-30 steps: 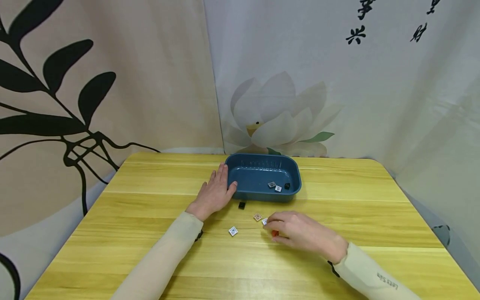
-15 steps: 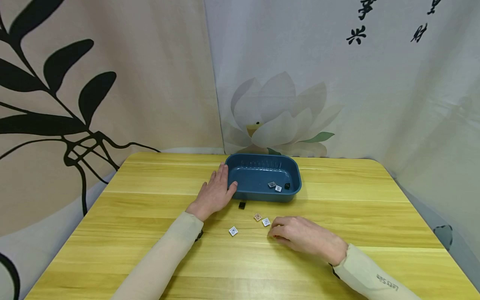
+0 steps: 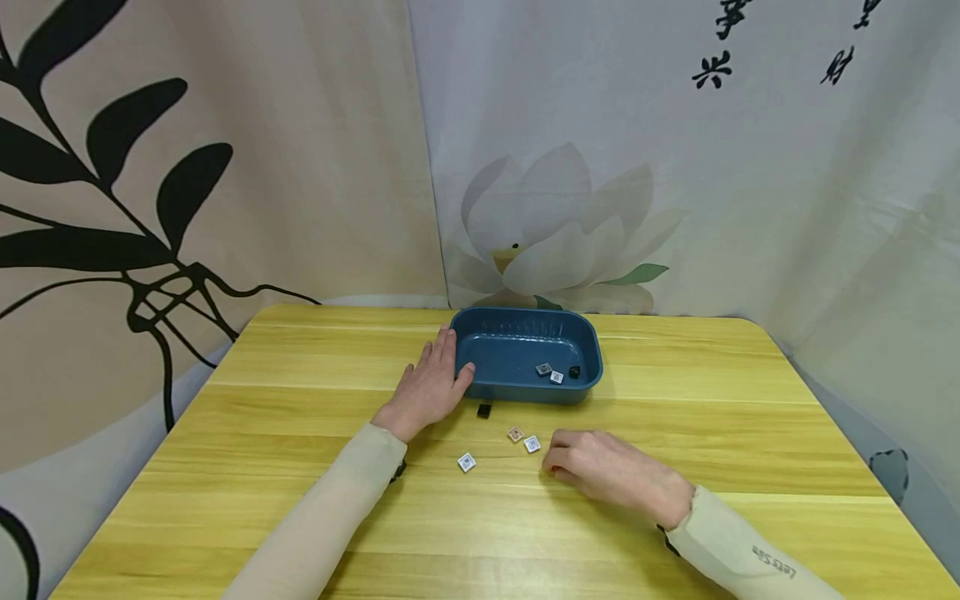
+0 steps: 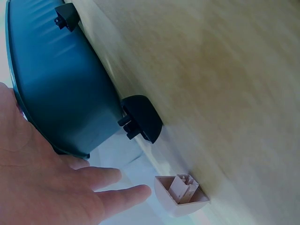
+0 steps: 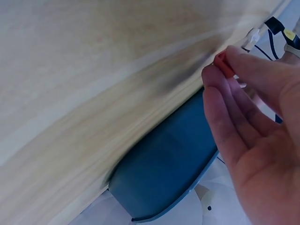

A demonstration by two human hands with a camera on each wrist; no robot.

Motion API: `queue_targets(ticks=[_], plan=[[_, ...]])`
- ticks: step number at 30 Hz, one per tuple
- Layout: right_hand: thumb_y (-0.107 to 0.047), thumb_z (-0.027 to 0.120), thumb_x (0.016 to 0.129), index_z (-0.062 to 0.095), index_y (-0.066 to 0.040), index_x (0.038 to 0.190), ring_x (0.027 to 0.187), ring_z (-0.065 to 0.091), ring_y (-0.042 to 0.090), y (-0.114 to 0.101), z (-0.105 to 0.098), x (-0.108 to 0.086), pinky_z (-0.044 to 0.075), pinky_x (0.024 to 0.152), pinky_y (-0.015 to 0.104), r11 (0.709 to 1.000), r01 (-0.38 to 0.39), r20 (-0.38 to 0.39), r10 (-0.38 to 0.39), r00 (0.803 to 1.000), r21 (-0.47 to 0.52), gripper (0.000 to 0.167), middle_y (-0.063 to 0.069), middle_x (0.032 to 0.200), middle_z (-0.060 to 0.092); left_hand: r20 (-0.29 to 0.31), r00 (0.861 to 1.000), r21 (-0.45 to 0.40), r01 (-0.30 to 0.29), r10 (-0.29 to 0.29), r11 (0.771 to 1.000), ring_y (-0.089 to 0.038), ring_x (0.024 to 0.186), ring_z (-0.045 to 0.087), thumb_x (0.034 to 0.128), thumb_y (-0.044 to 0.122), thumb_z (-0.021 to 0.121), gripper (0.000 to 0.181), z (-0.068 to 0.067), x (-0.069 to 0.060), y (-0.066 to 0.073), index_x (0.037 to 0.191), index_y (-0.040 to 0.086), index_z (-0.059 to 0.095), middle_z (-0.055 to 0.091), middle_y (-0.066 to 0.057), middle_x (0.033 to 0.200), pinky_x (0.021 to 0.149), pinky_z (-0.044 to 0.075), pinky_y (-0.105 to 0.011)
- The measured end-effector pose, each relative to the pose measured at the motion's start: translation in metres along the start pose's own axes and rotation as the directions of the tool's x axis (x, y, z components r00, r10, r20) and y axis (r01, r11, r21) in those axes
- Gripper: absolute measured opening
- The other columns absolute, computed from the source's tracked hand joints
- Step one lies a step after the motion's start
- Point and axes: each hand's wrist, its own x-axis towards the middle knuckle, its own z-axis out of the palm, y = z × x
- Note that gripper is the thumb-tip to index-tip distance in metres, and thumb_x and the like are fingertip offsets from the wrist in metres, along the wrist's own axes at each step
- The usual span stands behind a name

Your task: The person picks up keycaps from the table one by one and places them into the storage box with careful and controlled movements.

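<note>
My left hand rests against the left side of the blue basin, fingers straight and the thumb at its front corner. In front of the basin, my right hand pinches a small red keycap between thumb and index finger, low over the table. Just left of that hand lie a white keycap and an orange-edged keycap. Another white keycap lies further left, and a black keycap sits by the basin's front wall. In the left wrist view a black keycap shows its hollow underside.
Inside the basin are a grey keycap, a white keycap and a black keycap. The wooden table ends at a printed curtain behind it.
My right hand has drawn slightly right, uncovering the white keycap beside it; the red keycap is now mostly hidden by the fingers in the head view. The left hand has stayed put.
</note>
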Motion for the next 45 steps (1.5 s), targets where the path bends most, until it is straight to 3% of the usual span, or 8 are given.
queue_targets(ticks=[6,11,24,38,45], plan=[[-0.009,0.075,0.095,0.078,-0.014,0.101,0.081,0.06,0.002,0.002,-0.004,0.001,0.056,0.073,0.021,0.999,-0.024,-0.043,0.025,0.999,0.024,0.009,-0.006,0.094,0.064,-0.002,1.0,0.001,-0.001,0.001,1.0,-0.044,0.155,0.016,0.1102,0.05,0.035,0.078,0.001,0.001,0.0,0.166,0.004,0.006,-0.003,-0.01,0.174,0.116,0.023,-0.071],[-0.007,0.077,0.093,0.078,-0.01,0.104,0.082,0.064,0.005,0.005,-0.007,0.001,0.057,0.073,0.023,0.999,-0.031,-0.133,0.034,0.991,0.027,0.011,-0.004,0.097,0.066,-0.005,1.0,0.004,-0.004,0.004,1.0,-0.044,0.155,0.017,0.1101,0.05,0.035,0.078,0.001,0.001,-0.001,0.166,0.003,0.006,-0.003,-0.011,0.174,0.116,0.023,-0.071],[-0.009,0.081,0.09,0.078,-0.007,0.105,0.08,0.068,0.01,0.023,-0.023,0.011,0.059,0.071,0.026,0.992,-0.125,-0.318,0.117,0.941,-0.007,0.016,0.001,0.097,0.07,0.006,1.0,0.001,-0.001,0.001,1.0,-0.043,0.156,0.015,0.1102,0.05,0.034,0.078,0.001,0.002,-0.003,0.166,0.005,0.004,-0.004,-0.009,0.174,0.117,0.022,-0.071],[-0.01,0.077,0.094,0.074,-0.004,0.104,0.074,0.06,0.012,0.053,-0.034,0.024,0.055,0.064,0.026,0.959,-0.281,-0.391,0.273,0.879,0.037,0.013,0.003,0.094,0.066,0.018,1.0,0.013,-0.002,0.002,1.0,-0.042,0.156,0.015,0.1097,0.054,0.029,0.079,0.001,0.001,-0.003,0.166,0.005,0.003,-0.006,-0.009,0.174,0.117,0.023,-0.07],[-0.01,0.074,0.097,0.075,-0.002,0.108,0.076,0.061,0.015,0.064,-0.035,0.036,0.057,0.068,0.03,0.935,-0.352,-0.346,0.346,0.872,0.047,0.014,0.005,0.095,0.067,0.011,1.0,0.004,0.002,-0.002,1.0,-0.042,0.156,0.015,0.1101,0.052,0.032,0.079,0.001,0.002,-0.003,0.166,0.005,0.003,-0.004,-0.009,0.174,0.117,0.022,-0.07]])
